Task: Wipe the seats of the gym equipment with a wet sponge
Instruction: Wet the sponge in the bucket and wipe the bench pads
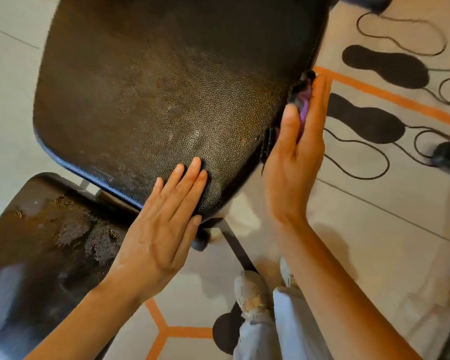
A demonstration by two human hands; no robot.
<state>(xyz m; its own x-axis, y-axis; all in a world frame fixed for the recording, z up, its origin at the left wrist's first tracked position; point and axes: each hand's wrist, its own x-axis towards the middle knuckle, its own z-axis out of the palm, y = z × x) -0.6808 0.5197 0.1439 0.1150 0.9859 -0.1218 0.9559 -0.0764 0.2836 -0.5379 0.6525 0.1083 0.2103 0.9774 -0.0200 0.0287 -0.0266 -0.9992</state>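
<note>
Currently the right hand, fingers clamped on the purple sponge, is wiping the large pad's side edge while the left hand, fingers together and flat, is bracing its top; the smaller seat, showing wet patches, appears already wiped.

Floor: pale tiles beneath me, orange lines crossing them.
Footprint shapes: black, toward the floor's right edge.
My shoe: worn, on the floor's near edge.

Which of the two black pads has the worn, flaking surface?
The smaller pad at lower left: its cover is patchy and peeling. The large pad under the left hand is grainy but intact on top.
</note>
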